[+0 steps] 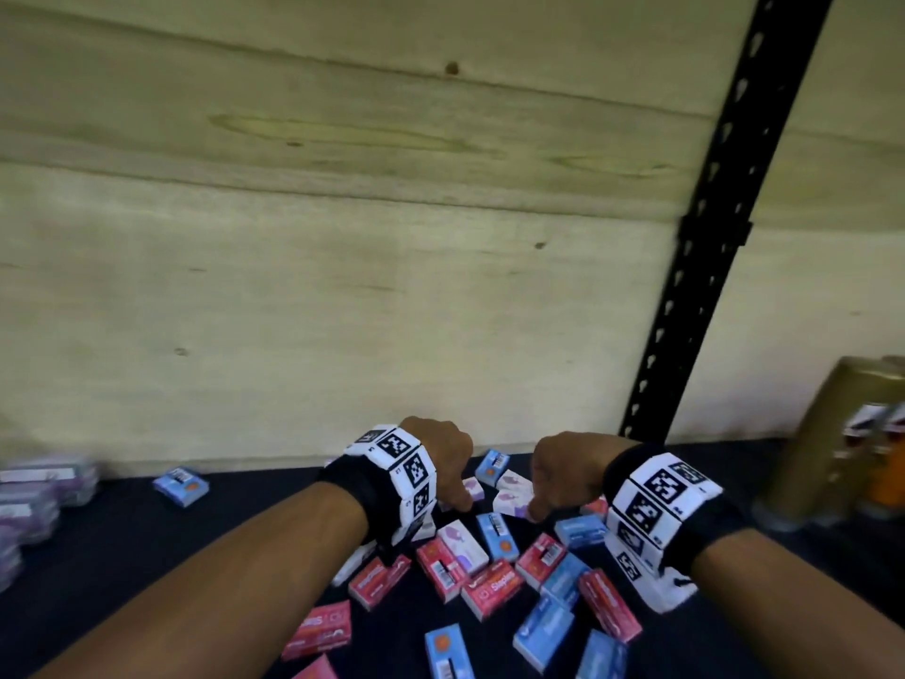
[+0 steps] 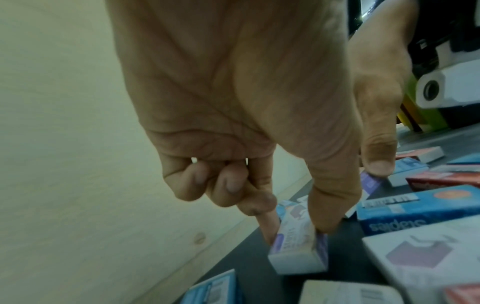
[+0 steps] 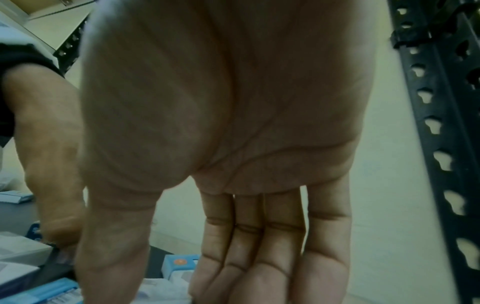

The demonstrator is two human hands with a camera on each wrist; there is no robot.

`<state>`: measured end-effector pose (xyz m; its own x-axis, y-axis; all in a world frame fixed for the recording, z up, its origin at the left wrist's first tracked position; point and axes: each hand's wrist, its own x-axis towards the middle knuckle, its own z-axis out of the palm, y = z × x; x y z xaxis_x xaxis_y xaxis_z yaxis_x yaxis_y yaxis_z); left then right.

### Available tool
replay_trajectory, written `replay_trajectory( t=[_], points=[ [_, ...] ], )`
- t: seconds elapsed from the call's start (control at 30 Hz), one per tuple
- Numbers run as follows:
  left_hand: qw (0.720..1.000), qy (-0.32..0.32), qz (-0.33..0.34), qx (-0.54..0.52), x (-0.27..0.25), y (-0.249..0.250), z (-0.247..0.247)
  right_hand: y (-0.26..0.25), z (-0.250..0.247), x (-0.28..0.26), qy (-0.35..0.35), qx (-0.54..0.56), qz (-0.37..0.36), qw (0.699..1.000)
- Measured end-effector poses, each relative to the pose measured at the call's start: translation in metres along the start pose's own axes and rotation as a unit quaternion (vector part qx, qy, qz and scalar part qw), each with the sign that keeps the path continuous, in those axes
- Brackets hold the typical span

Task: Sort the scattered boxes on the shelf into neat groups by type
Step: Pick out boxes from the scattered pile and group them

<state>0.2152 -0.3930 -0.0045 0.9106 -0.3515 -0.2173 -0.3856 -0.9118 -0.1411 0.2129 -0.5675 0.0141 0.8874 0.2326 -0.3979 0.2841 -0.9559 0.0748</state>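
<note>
Small staple boxes in red (image 1: 492, 588), blue (image 1: 497, 534) and white-purple lie jumbled on the dark shelf (image 1: 122, 541). My left hand (image 1: 458, 502) reaches down at the pile's far edge. In the left wrist view the left hand (image 2: 297, 232) pinches a white-purple box (image 2: 296, 253) between thumb and one finger, the other fingers curled in. My right hand (image 1: 536, 509) hovers just to the right over another white-purple box (image 1: 512, 497). Its fingers (image 3: 259, 267) hang straight, and its thumb (image 2: 379, 162) touches a purple-edged box (image 2: 371, 183).
A lone blue box (image 1: 181, 485) lies apart to the left. Purple boxes (image 1: 39, 492) are stacked at the far left edge. A plywood back wall (image 1: 343, 237) closes the shelf. A black perforated upright (image 1: 710, 227) and a tan container (image 1: 822, 458) stand at the right.
</note>
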Motion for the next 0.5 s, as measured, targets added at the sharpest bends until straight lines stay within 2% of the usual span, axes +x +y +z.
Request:
replay_trajectory(
  t=[0.33,0.5],
  points=[
    [1.000,-0.012,0.002,-0.015,0.001,0.001,0.005,-0.004,0.005,0.003,-0.031,-0.030,-0.006,0.999],
    [0.997,-0.031,-0.029,-0.061,-0.020,-0.033,0.004,-0.021,-0.012,0.007,-0.006,-0.044,-0.015,0.999]
  ],
)
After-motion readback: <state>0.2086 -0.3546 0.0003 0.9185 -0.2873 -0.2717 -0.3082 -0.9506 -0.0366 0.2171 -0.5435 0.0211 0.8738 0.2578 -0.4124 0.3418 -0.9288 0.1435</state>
